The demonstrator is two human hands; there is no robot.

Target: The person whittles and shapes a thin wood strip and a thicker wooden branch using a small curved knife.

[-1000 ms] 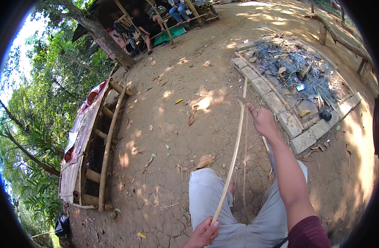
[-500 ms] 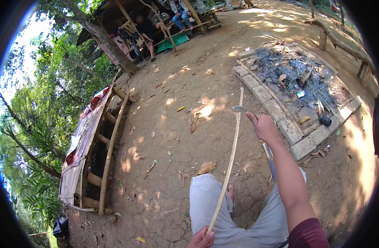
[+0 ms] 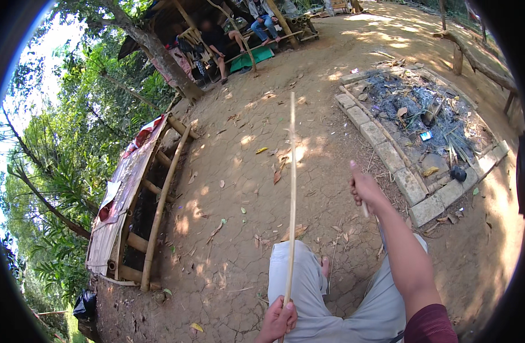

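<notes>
Low in front, my left hand (image 3: 278,320) is closed round the lower end of a long, thin bamboo strip (image 3: 292,188). The strip stands nearly upright in view, passing over my left knee, its far tip above the bare earth. My right hand (image 3: 364,188) is held out to the right, apart from the strip. Its fingers are wrapped round a knife, whose pale handle (image 3: 365,210) sticks out below the fist. The knife's blade can hardly be made out now; half a second ago its curved metal showed against the strip.
A brick-edged fire pit (image 3: 408,186) with ash and scraps lies at the right. On the left stands a low bamboo platform (image 3: 125,194). Several people sit under a shelter (image 3: 216,34) at the back. Dry leaves (image 3: 278,176) dot the cracked ground.
The knife has come away from the strip as my right hand moved slightly right and down. The strip's far end has swung left and up, now more upright. The view has shifted slightly.
</notes>
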